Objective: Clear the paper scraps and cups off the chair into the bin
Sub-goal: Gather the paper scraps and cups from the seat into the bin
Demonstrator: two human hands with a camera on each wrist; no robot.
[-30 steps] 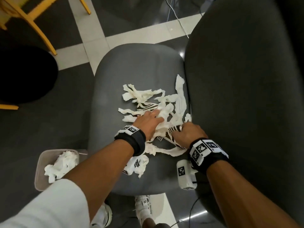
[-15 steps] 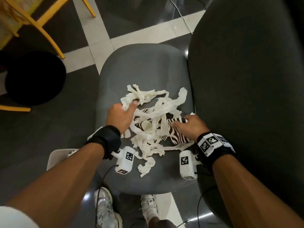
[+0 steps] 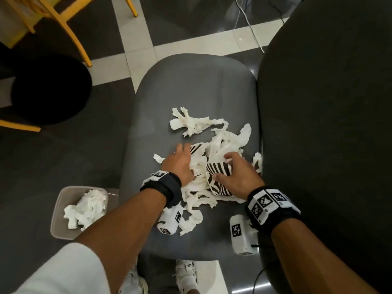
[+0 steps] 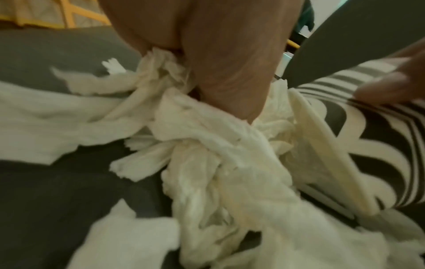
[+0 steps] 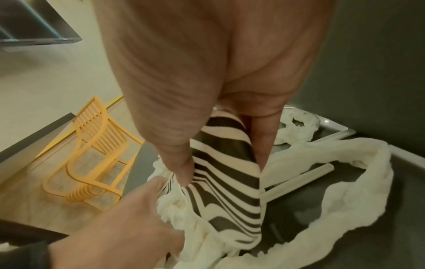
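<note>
White paper scraps lie tangled on the grey chair seat. My left hand lies on the pile's left side, and a bunch of scraps runs up under its palm. My right hand pinches a flattened zebra-striped cup between thumb and fingers; in the right wrist view the cup sits between them. A second striped piece peeks out by my left fingertips. The bin stands on the floor at the lower left, with scraps in it.
The chair's dark backrest rises close on the right. A black round stool and a yellow chair stand at the far left. A cable crosses the tiled floor beyond. My shoes are under the seat's front edge.
My left hand has come from the pile's far left edge back to its middle, beside my right hand. My right hand stays on the striped cup with the thumb spread wider.
</note>
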